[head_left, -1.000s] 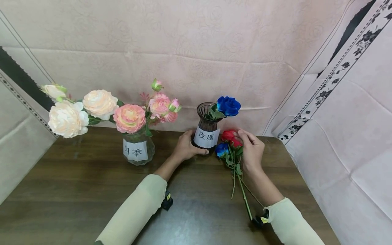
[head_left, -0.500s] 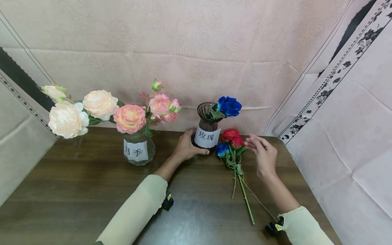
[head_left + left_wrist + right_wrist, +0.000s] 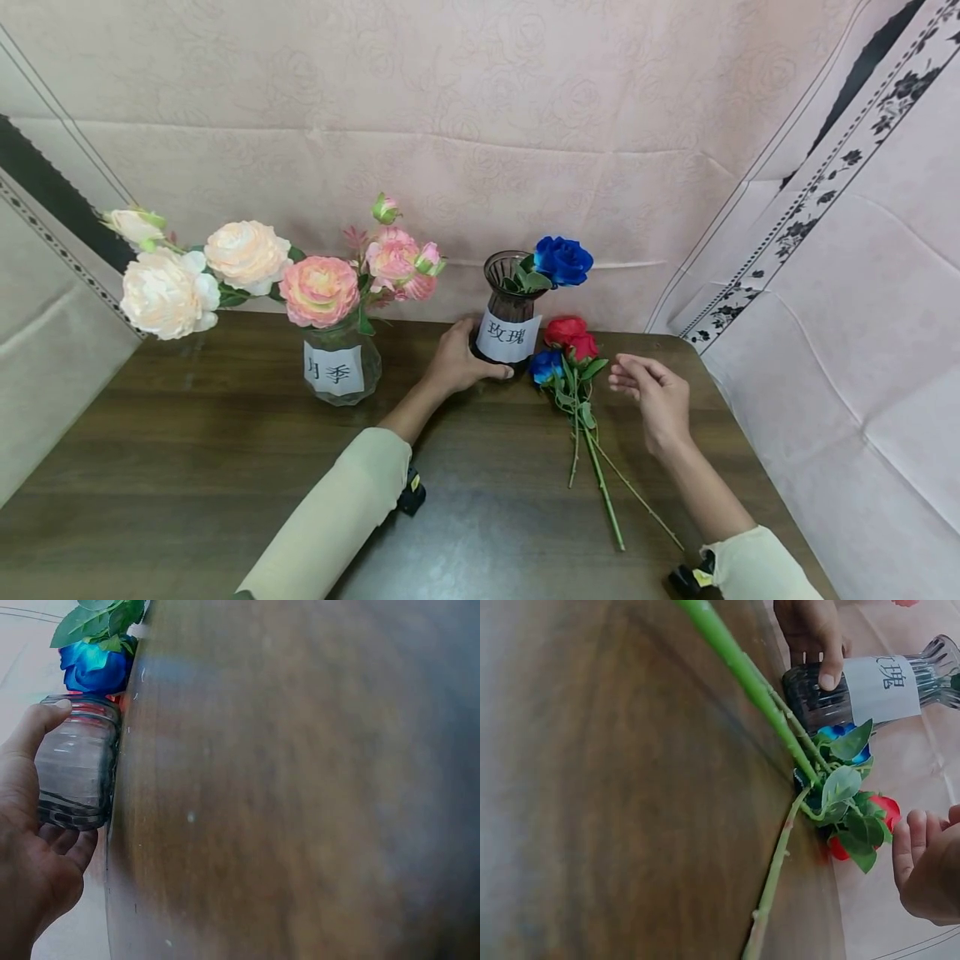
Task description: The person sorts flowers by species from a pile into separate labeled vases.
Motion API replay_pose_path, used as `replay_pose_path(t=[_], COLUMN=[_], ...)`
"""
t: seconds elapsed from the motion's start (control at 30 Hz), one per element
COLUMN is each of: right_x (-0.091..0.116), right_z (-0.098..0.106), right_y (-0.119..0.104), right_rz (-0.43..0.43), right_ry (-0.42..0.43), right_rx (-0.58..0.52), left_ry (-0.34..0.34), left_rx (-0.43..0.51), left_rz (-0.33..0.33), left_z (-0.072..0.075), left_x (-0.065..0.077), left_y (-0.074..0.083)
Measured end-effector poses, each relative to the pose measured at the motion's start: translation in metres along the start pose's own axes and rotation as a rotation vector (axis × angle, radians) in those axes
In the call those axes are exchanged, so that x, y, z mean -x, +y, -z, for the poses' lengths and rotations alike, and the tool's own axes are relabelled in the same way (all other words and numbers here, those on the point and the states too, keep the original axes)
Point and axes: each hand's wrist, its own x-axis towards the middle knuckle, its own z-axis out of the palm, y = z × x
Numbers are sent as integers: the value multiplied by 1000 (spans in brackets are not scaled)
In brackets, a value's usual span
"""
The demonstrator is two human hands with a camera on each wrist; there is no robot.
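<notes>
My left hand grips the base of a dark ribbed glass vase, thumb across the front and fingers on its far side. The vase stands upright with a white label bearing Chinese characters, and one blue rose leans out of its mouth to the right. Beside it on the table lie two red roses and a blue rose, their leafy stems crossing and pointing toward me. Just right of the red blooms hovers my right hand, fingers loosely bent and holding nothing. In the right wrist view, those fingers are close to the red petals.
To the left stands a clear glass vase with its own label, holding pink flowers and cream flowers that spread wide over the left side. A pale patterned cloth hangs behind the brown wooden table.
My right hand has let go of the red rose and drawn back to the right and toward me. The left hand and the vase have stayed in place.
</notes>
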Motion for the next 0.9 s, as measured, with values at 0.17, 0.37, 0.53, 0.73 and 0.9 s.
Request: replay_pose_path(t=[0.17,0.37,0.53,0.73,0.9], right_x=[5,14,21,28,36], right_z=[7,12,16,17,13], right_y=[4,9,10,10,11], right_rz=[-39,-100,-141,-201,-196], right_ry=[-35,-81,-141,-245,-296], right_rx=[53,154,247,390,470], left_ry=[22,1,4,8,16], left_rx=[-6,8,-4,7,9], left_rz=[-29,7,17,18,-1], left_z=[-4,-1,-2,-2,-3], left_x=[-2,1,1,0,-2], left_y=[-10,-2,0,-1,-5])
